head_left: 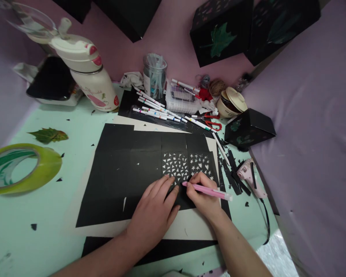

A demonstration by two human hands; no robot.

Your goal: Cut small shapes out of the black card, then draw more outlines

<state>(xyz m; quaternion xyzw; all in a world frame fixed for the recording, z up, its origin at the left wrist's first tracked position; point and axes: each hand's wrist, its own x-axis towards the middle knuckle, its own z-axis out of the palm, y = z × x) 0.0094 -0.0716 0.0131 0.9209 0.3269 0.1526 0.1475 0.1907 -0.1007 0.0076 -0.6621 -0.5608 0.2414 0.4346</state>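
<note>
Black card (112, 173) with fold lines lies over white sheets on the table. Small triangles are cut through one panel (175, 163), and stars and hearts through the panel to its right (200, 164). My left hand (154, 207) rests flat on the card below the triangles, fingers spread. In my right hand (203, 192) is a pink pen-shaped tool (209, 191), pinched near its tip, which meets the card at the lower edge of the triangle panel. Whether the tip is a blade is too small to tell.
Green tape roll (50, 169) and leaf (47, 135) lie left; a bottle (93, 86) stands behind. Markers (158, 111), red-handled scissors (212, 121) and a jar (155, 77) are at the back. A glue gun (252, 179) and black box (249, 129) are right.
</note>
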